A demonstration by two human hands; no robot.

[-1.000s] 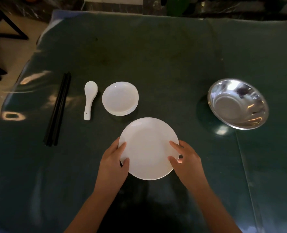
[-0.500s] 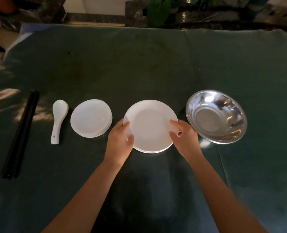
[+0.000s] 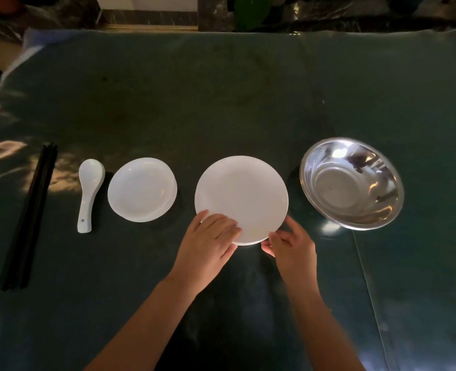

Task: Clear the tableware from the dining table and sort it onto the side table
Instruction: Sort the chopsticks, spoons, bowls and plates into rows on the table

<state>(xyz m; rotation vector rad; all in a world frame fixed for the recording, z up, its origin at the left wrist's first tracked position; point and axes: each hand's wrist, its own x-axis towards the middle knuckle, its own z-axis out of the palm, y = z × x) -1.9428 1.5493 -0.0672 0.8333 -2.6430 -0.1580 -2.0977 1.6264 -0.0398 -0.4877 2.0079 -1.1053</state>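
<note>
So the worktop (image 3: 221, 103) has a dark green cover on it, and the tableware sits in a neat row across the middle. Far left are the black chopsticks (image 3: 28, 218), lying bunched together and running toward the camera. Just right of them is a white soup spoon (image 3: 89, 194), bowl end away from the person, handle pointing back. Next comes a small stack of white dishes (image 3: 142, 189), then the big white plate (image 3: 241, 198), and on the far right a shiny steel bowl (image 3: 351, 183) that's tipped a bit toward the right. None of these touch each other. Both hands are at the near edge of the big plate: the left hand (image 3: 208, 247) has its fingers laid flat over the rim at the lower left with the thumb tucked under the edge, so it's gripping the plate. The right hand (image 3: 292, 249) is curled at the lower right edge with fingertips right at the rim, though it's hard to say if it's actually pinching it or just touching. There might be a second plate under the top one; a thin extra edge shows at the bottom.
</note>
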